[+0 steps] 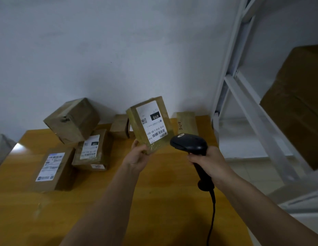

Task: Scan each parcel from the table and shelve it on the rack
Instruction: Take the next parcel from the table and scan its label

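Observation:
My left hand (137, 158) grips the lower corner of a small taped cardboard parcel (149, 123) and holds it tilted above the wooden table (154, 201). Its white label with a barcode and "010" faces me. My right hand (210, 165) grips the handle of a black corded barcode scanner (189, 143). The scanner's head sits just right of the parcel's lower edge, close to the barcode. The white metal rack (243, 107) stands to the right of the table.
Several more cardboard parcels lie on the table's far left: a labelled box (51, 170), another labelled one (91, 150), a tilted box (72, 119) on top. Small parcels (187, 123) lean at the wall. A large brown box (300, 103) sits on the rack shelf.

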Motion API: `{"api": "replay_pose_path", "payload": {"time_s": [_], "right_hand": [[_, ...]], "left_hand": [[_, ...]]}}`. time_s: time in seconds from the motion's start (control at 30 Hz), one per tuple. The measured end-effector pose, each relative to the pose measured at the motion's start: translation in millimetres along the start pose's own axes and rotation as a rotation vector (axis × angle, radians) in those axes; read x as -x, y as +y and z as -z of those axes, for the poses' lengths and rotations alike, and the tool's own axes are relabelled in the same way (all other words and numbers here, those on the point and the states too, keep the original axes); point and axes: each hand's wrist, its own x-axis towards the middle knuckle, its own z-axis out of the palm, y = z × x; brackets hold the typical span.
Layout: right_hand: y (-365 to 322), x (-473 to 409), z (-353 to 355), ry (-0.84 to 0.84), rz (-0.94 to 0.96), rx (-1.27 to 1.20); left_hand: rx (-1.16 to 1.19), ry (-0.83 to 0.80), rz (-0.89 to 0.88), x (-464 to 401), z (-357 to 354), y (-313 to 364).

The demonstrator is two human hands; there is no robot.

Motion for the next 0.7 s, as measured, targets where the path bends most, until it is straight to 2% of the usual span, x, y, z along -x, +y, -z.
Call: {"api": "replay_pose_path", "payload": {"time_s": [0.27, 0.7], "right_hand": [[-1.2, 12.0, 8.1, 0.007, 0.069, -0.016], [1.9, 18.2, 18.8, -0.011, 0.059, -0.058]], "left_hand": [[0.044, -0.005, -0.041, -3.0, -9.3, -7.1], [0.024, -0.030, -0.030, 2.3, -15.2, -13.4]]}}
